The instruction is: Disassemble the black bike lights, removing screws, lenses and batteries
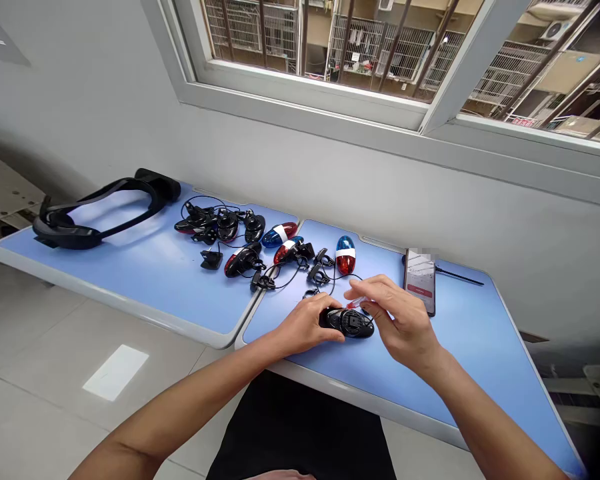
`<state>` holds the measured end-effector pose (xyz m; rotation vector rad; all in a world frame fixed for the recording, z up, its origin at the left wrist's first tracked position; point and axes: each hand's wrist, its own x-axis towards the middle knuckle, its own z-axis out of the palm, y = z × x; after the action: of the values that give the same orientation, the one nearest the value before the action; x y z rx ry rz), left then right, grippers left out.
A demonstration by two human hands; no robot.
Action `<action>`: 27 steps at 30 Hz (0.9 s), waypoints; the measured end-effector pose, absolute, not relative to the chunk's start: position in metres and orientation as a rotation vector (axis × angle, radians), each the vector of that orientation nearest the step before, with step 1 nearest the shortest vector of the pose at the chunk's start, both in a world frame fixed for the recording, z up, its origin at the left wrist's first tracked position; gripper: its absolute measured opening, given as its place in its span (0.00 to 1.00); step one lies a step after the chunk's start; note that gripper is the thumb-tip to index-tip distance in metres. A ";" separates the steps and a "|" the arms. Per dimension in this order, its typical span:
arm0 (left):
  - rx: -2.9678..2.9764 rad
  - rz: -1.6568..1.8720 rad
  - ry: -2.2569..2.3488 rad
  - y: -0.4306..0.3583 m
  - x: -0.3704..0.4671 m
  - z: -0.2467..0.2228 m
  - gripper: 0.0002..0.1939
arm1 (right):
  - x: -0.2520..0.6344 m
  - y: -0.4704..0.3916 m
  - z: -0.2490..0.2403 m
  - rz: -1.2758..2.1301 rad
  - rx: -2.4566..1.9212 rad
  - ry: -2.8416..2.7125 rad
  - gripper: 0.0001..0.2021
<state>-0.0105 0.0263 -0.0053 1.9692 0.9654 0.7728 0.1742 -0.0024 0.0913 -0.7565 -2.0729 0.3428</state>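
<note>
Your left hand [310, 324] grips one end of the black unit [351, 323] near the bench's [473, 347] front edge; your right hand [405, 323] pinches a small clear-and-red piece [356, 303] beside it, contact unclear. Keep that left grip firm against rocking, and guide the right fingertips gently.

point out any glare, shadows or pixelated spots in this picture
In the head view, a bright glare patch lies on the floor, and small highlights show on the held black part; in the head view, the black headset casts a soft shadow on the blue table; in the head view, the top of the phone is pixelated.
</note>
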 end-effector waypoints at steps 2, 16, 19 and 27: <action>1.970 0.775 0.973 0.027 -0.010 -0.006 0.22 | 0.175 -0.002 0.092 0.477 -0.794 -2.090 0.26; 1.945 0.750 0.988 0.026 -0.010 -0.003 0.22 | 0.162 -0.004 0.069 0.332 -1.332 -1.795 0.24; 1.957 0.754 0.978 0.026 -0.009 -0.003 0.22 | 0.160 -0.002 0.064 0.301 -1.421 -1.708 0.17; 1.978 0.777 0.985 0.027 -0.010 -0.006 0.22 | 0.155 -0.008 0.074 0.831 -1.089 -1.546 0.05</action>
<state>-0.0096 0.0269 -0.0055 1.9783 0.9850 0.7768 0.1551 -0.0075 0.0737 -1.0887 -1.5463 0.8308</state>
